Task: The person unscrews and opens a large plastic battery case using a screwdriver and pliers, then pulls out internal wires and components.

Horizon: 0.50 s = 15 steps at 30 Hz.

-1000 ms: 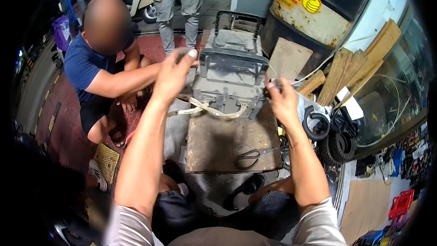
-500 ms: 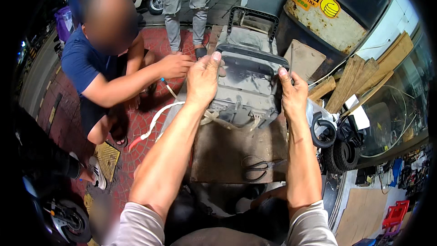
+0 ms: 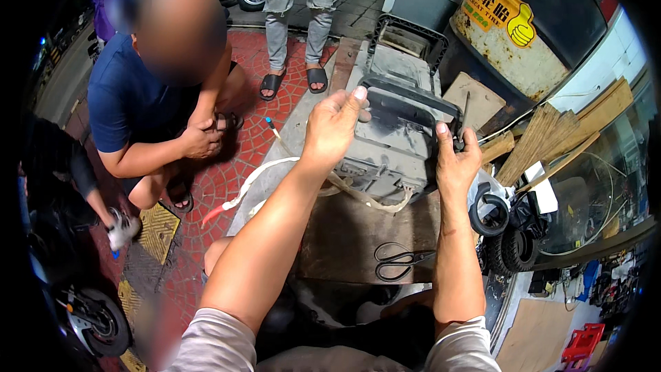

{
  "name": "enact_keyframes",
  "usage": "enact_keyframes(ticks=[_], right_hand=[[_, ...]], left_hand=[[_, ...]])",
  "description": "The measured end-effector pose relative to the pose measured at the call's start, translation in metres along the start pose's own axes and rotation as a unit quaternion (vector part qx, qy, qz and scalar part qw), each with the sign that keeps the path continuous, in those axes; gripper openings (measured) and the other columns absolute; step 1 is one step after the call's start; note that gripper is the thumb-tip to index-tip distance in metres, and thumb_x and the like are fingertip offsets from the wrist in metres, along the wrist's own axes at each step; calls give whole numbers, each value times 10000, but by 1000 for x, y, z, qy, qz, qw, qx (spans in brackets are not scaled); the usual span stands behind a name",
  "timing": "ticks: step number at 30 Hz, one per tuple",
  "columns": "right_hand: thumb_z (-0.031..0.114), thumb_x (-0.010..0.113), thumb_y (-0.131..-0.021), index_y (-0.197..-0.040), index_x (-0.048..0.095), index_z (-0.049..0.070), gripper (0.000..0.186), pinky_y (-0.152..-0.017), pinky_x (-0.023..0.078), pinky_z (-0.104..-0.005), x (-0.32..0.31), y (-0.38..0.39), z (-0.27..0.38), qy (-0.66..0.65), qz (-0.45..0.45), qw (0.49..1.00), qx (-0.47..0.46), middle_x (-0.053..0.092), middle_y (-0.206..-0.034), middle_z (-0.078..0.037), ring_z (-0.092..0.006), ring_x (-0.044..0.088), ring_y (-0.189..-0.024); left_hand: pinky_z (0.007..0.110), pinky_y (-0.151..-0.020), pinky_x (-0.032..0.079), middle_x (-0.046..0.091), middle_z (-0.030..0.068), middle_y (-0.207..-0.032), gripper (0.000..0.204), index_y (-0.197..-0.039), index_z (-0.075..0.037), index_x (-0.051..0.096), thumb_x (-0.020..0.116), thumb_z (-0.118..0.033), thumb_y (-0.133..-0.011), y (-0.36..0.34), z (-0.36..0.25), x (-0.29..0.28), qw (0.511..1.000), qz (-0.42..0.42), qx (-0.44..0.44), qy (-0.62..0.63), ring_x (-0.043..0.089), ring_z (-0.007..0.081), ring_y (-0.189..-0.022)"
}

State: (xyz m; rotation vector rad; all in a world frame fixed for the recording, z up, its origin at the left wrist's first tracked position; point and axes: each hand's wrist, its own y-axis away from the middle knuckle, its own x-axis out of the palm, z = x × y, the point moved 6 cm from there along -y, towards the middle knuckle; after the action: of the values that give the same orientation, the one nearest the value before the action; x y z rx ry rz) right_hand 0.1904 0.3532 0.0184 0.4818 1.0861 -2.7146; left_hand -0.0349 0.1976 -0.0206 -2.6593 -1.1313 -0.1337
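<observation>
My left hand (image 3: 334, 124) is closed on the left end of the black handle (image 3: 406, 93) of a dusty grey case (image 3: 385, 151), its thumb on top. My right hand (image 3: 457, 158) is closed around a thin dark screwdriver-like tool (image 3: 467, 109) pointing upward, at the right end of the handle. The case rests on a worn wooden board (image 3: 358, 241). Cables in pale sleeving (image 3: 365, 200) run from its front and hang out to the left, one ending in red (image 3: 213, 215). Black-handled scissors (image 3: 399, 258) lie on the board below the case.
A crouching person (image 3: 124, 96) at left has hands clasped (image 3: 203, 138); another person's legs (image 3: 317, 21) stand beyond. A rusty drum (image 3: 516, 62), wood offcuts (image 3: 537, 145), tires (image 3: 516, 248) and a bag (image 3: 530, 217) crowd the right. A scooter wheel (image 3: 103, 320) is lower left.
My hands have closed in on the case's handle and moved slightly rightward in view along with the case. The crouching person's arm, stretched toward the case earlier, has drawn back, hands now together.
</observation>
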Motion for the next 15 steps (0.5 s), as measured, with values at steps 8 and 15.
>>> enact_keyframes(ticks=[8, 15], right_hand=[[286, 817, -975, -1012, 757, -49, 342, -883, 533, -355, -29, 9, -25, -101, 7, 993, 61, 742, -928, -140, -213, 686, -896], [394, 807, -981, -1128, 766, -22, 443, -801, 550, -340, -35, 53, -70, -174, 86, 972, 132, 737, -861, -39, -166, 667, -809]], left_hand=[[277, -811, 492, 714, -4, -912, 459, -1080, -57, 747, 579, -480, -1140, 5, 0, -3, 998, -7, 62, -1, 625, 104, -851], [270, -739, 455, 725, 25, -847, 483, -1046, -29, 755, 600, -479, -1131, -3, -5, 0, 1000, -25, 2, 3, 611, 107, -757]])
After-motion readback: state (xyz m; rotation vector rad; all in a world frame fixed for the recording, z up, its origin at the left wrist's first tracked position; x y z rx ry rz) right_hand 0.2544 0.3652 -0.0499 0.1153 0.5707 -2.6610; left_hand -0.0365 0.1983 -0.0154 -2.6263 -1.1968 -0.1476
